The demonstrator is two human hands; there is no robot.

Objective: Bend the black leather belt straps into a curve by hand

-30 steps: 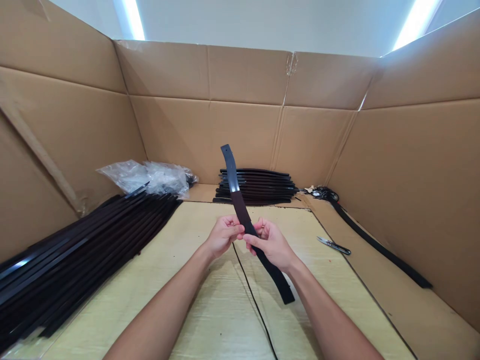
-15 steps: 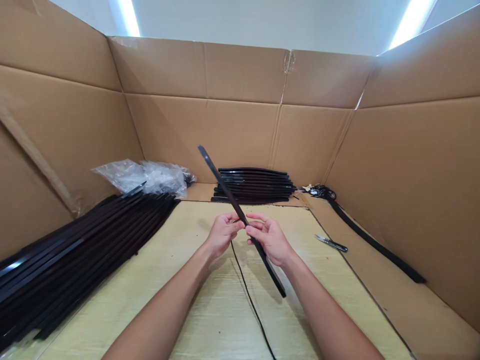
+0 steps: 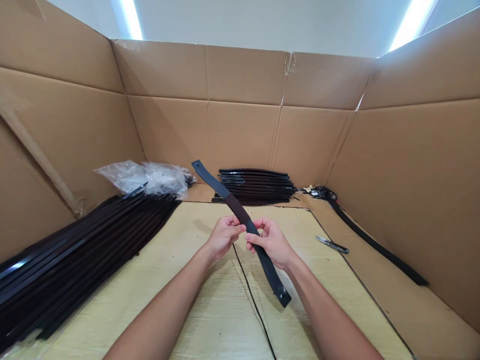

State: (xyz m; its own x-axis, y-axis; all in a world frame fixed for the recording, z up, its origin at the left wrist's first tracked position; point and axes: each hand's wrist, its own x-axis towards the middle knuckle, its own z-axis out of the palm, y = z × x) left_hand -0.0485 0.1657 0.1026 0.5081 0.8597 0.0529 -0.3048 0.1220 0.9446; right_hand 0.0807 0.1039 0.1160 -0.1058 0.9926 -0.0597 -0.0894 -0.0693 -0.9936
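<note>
A long, slightly curved black strip (image 3: 267, 262) slants across the middle of the view, held above the board. A hole shows at its far end, and a small round spot marks the near end. My left hand (image 3: 225, 237) pinches it near its middle from the left. Close beside, my right hand (image 3: 273, 243) grips the same strip with thumb on top and fingers beneath. A thin dark cord (image 3: 250, 292) runs from below my left hand toward the front edge; whether the hand holds its upper end is hidden.
Many black strips (image 3: 93, 255) lie on the left, with clear plastic bags (image 3: 157, 177) behind. More strips (image 3: 255, 186) are stacked at the back. Thread snips (image 3: 332, 244) rest at right, near a long black strip (image 3: 378, 240) and tangled cords (image 3: 320, 192). Cardboard walls (image 3: 240, 125) surround the pale board (image 3: 180, 260).
The held strip has turned about its length, so its broad face shows instead of its narrow edge. Its far end has dropped slightly. Both hands stay on it.
</note>
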